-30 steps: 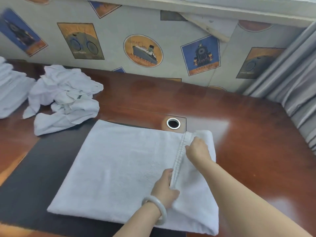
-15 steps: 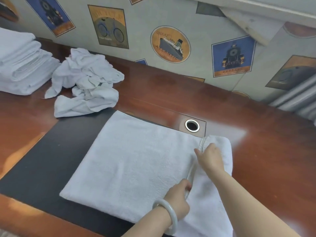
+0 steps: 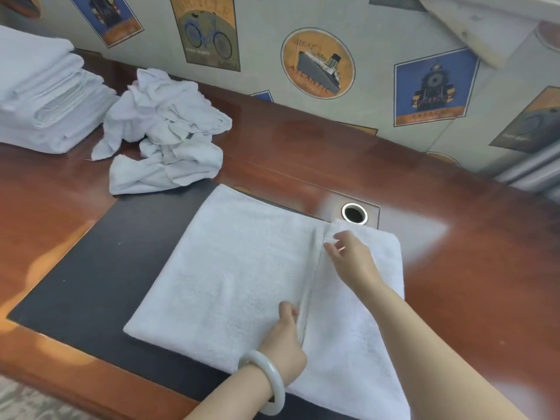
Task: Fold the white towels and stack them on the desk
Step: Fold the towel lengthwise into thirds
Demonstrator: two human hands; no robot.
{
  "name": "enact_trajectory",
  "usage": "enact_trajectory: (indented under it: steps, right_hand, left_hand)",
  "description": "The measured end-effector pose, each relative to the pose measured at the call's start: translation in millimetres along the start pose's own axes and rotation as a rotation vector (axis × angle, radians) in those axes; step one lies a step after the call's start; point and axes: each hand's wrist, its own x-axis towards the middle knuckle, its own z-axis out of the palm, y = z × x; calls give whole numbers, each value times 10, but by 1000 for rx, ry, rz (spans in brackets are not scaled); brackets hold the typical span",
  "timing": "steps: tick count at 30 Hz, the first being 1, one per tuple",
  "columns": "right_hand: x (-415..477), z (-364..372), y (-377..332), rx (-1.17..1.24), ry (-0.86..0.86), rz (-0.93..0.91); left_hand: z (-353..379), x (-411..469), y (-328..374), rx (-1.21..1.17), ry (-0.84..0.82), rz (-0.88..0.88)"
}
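Glossy red-brown desk (image 3: 303,153). Dark mat (image 3: 91,268) inset at near edge. Flat white towel (image 3: 236,268) spread across mat, far corner lapped onto wood just beside metal-ringed cable hole (image 3: 354,213). Crumpled towel heap (image 3: 163,131) dumped at left rear, touching folded towel stack (image 3: 39,95) at far left.

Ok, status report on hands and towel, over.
Left hand pinches raised hem of flat white terry towel. Right hand at hem's far end, grip unclear. Crumpled white towel heap lies apart, far left.

Terry-cloth towel (image 3: 242,268), glossy wooden desk (image 3: 469,268)
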Motion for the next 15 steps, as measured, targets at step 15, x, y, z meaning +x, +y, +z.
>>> enact_trajectory:
  steps: [15]
  right_hand:
    - [-328, -89, 1044, -185, 153, 79]
  left_hand:
    - [0, 234, 111, -225, 171, 15]
